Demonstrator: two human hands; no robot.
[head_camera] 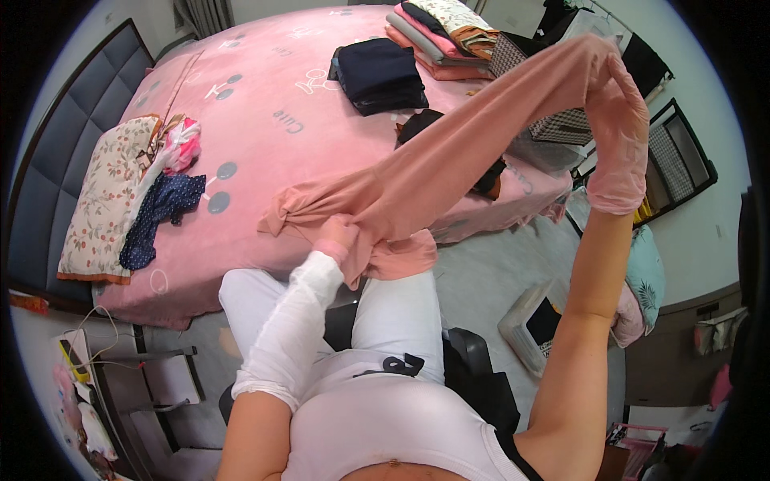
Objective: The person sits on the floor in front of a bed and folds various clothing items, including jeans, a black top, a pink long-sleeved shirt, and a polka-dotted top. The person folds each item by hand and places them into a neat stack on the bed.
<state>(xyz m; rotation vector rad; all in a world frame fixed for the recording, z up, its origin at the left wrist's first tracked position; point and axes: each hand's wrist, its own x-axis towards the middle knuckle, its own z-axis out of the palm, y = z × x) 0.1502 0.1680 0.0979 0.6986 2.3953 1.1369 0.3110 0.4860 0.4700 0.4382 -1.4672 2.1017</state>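
A salmon-pink cloth garment (421, 174) is stretched across the view, from low over my knees up to the upper right. My left hand (337, 233) grips its lower part near the bed's edge; that forearm wears a white sleeve or wrap. My right hand (616, 84) is raised high at the right with the other end gathered over its fingers, and the cloth partly hides them. Pink material also surrounds that hand and wrist. The garment's twisted end rests on the pink bedspread (252, 138), and another fold hangs over my white trousers (400, 312).
Folded dark clothes (382, 75) and a stack of folded textiles (442, 36) lie on the bed. A floral pillow (111, 198) and a navy dotted cloth (162, 210) are at the left. A clear plastic box (532, 327) stands on the floor to the right.
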